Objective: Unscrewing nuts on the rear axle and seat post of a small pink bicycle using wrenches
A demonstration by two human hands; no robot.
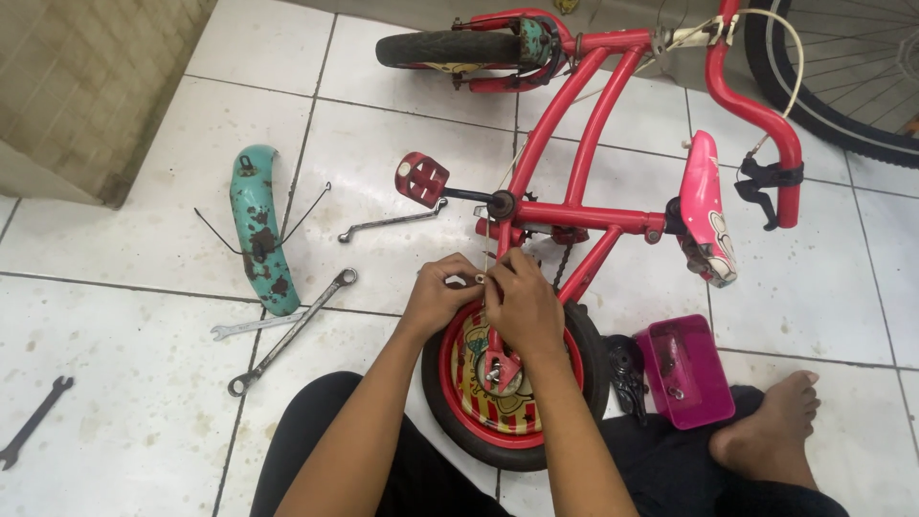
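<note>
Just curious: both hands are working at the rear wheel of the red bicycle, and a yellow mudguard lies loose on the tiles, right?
Nearly. The head view shows both hands, left and right, at the rear wheel of the red bicycle, but the loose mudguard is teal with rust patches, not yellow.

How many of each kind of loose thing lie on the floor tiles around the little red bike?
Wrenches: 4
Teal mudguard: 1
Pink box: 1
Total: 6
</note>
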